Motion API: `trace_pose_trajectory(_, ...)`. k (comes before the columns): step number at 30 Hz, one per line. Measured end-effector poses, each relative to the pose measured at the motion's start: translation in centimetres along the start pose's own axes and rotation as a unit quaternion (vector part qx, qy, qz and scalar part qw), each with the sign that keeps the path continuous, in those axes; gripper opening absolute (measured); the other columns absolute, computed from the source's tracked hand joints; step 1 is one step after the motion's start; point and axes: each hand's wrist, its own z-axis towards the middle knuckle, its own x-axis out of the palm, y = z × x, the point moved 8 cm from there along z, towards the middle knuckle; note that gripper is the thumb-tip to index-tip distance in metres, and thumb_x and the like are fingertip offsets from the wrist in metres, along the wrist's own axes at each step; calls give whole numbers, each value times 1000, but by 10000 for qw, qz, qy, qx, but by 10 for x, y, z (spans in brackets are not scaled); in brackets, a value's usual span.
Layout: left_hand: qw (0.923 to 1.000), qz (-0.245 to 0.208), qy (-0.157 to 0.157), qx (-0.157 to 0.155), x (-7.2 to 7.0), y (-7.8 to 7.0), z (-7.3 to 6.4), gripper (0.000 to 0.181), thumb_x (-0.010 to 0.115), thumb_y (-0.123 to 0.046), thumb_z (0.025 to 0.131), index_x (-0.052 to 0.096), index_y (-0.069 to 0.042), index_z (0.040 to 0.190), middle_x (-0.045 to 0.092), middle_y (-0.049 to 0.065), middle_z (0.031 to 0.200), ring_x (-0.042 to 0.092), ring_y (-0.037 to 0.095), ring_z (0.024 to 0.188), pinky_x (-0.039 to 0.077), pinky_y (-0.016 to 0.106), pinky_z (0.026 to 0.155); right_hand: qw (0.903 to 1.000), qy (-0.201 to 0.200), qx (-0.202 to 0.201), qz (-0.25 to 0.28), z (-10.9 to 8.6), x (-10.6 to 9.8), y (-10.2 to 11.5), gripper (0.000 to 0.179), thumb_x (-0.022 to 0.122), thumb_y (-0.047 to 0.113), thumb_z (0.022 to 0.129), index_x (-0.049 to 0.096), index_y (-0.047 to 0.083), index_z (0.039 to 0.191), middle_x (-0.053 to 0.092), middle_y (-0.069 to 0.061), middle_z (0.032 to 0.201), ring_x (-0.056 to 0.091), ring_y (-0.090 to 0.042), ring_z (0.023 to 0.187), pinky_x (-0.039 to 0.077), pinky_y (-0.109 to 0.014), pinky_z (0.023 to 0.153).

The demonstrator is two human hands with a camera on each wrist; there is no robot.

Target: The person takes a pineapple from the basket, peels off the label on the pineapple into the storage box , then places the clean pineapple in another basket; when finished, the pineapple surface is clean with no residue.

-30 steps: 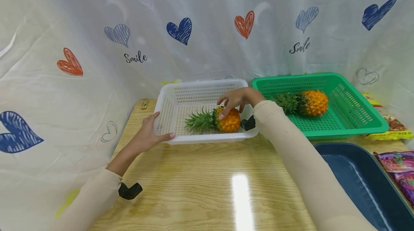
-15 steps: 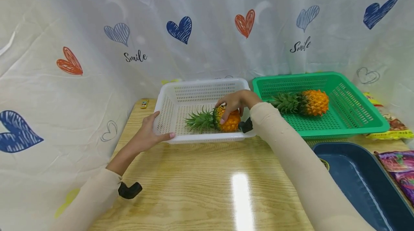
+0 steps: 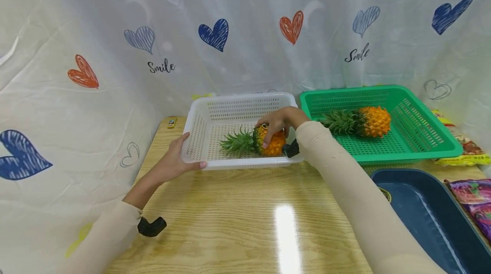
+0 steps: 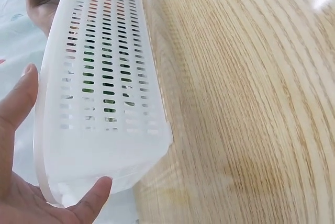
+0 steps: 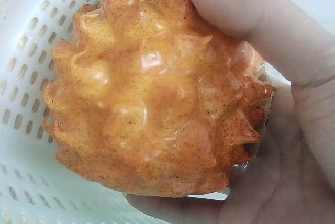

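An orange pineapple (image 3: pixel 277 145) with a green leafy crown lies inside a white plastic basket (image 3: pixel 238 163), its leaves to the left. My right hand (image 3: pixel 278 121) reaches over the basket's right part and grips the fruit's body from above. In the right wrist view the thumb and fingers curve round the glossy, knobbly pineapple (image 5: pixel 141 98). My left hand (image 3: pixel 172 161) touches the basket's front left corner, thumb at the front rim and the other fingers along the left end. In the left wrist view its fingers are spread beside the white basket (image 4: pixel 104 150).
A green basket (image 3: pixel 414 154) holding a second pineapple (image 3: pixel 374 121) stands right of the white one. A dark blue tray (image 3: pixel 414 210) sits in front of it. Snack packets (image 3: pixel 469 197) lie along the right edge, and a small yellow item (image 3: pixel 171 123) at the back left.
Over the last second my right hand has settled lower and closer round the pineapple. My left hand has stayed at the basket's corner, shifting only slightly.
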Motion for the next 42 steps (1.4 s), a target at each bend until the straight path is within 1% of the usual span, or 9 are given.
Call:
trace_pose_trajectory(6,9998,-179,76,-25,3,0,-3,109,83,-28,83,11,-6,161,16,29,152,20,42,136,33,66,105,9999,-75,-37,-118,-2,-1,0,98,82,42,82,24,30,160,19,-11,165,52,-31,132,52,-50,98)
trace_pose_trajectory(10,9998,-154,57,-124,3,1,-4,111,83,-29,84,7,-5,161,12,30,154,22,43,137,35,65,105,9996,-151,-118,-204,-3,-1,0,98,82,43,81,25,29,160,23,-11,164,55,-30,128,53,-49,96)
trace_pose_trajectory(12,9998,-138,40,-131,3,1,-4,111,83,-30,83,7,-5,161,13,29,153,28,43,135,38,63,104,9993,-200,-165,-255,-3,-1,1,98,82,45,81,26,29,160,24,-11,163,56,-29,127,54,-48,95)
trace_pose_trajectory(16,9997,-231,51,101,4,-1,-2,105,83,-26,83,14,-5,160,26,29,149,47,43,129,44,56,100,9986,-300,-267,-332,-4,-2,0,96,81,46,81,28,28,159,24,-11,163,55,-29,127,54,-48,94)
trace_pose_trajectory(19,9995,-253,46,165,4,-2,-2,103,84,-25,83,17,-5,159,31,28,147,54,41,124,45,54,99,9983,-356,-303,-352,-5,-2,1,95,81,47,79,30,29,158,24,-11,163,53,-30,130,54,-48,95)
trace_pose_trajectory(27,9995,-278,65,136,4,-2,-2,103,83,-24,84,16,-4,159,32,28,147,53,42,125,45,54,100,9961,-553,-491,-485,-10,-7,6,91,79,49,80,32,31,156,25,-11,163,48,-33,134,53,-49,95)
trace_pose_trajectory(32,9998,-190,37,-39,4,-1,-4,108,83,-27,84,10,-3,160,20,28,151,41,42,132,41,56,103,9948,-677,-577,-493,-13,-11,9,91,79,49,81,32,31,156,32,-12,158,54,-30,125,54,-46,91)
trace_pose_trajectory(35,9997,-246,60,38,5,-3,-3,106,83,-25,84,12,-3,159,24,30,150,45,43,130,43,56,102,9938,-741,-665,-495,-15,-13,11,91,79,49,81,32,30,157,32,-12,159,53,-30,126,54,-46,92)
trace_pose_trajectory(42,9998,-180,25,18,4,-3,-3,106,83,-25,83,13,0,159,25,30,148,49,42,127,43,55,102,9841,-1082,-1169,-792,-26,-22,21,90,79,47,82,35,21,156,28,-12,163,34,-34,145,44,-51,107)
